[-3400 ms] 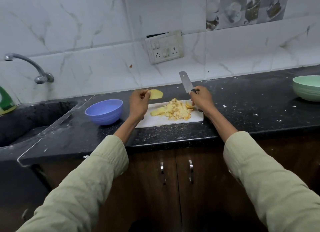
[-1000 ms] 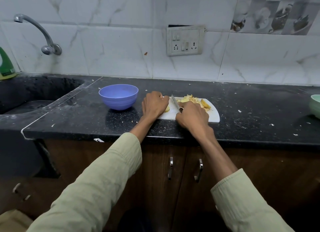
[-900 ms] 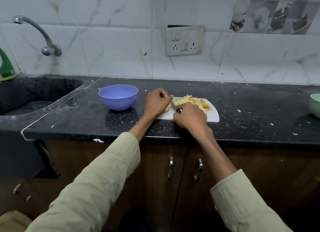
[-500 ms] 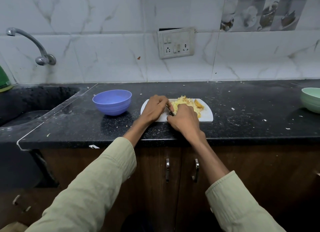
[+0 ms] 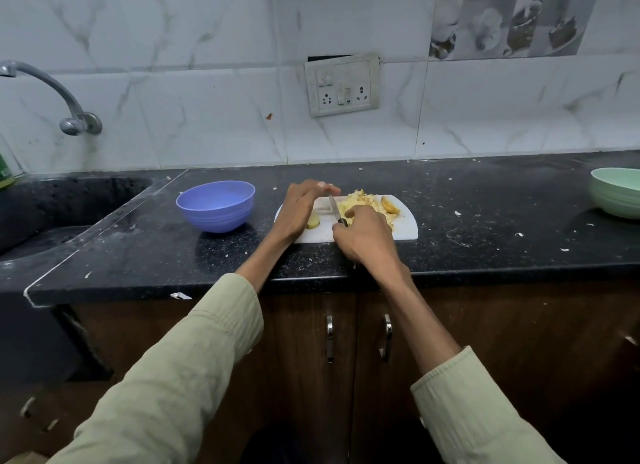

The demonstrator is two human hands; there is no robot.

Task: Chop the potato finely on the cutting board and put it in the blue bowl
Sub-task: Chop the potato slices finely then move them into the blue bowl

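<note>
— Where is the potato?

— A heap of pale yellow chopped potato (image 5: 363, 205) lies on the white plastic cutting board (image 5: 405, 226) on the black speckled surface (image 5: 485, 228). One round potato slice (image 5: 313, 221) sits apart, by the left hand (image 5: 299, 209).

— And the hands?

— The right hand (image 5: 365, 237) has its fingers curled round the handle of a steel-bladed knife (image 5: 334, 209), blade down on the board. The left hand rests on the board, fingers stretched out, holding nothing.

— The bowl?

— The round blue plastic bowl (image 5: 215, 205) stands just left of the board.
</note>
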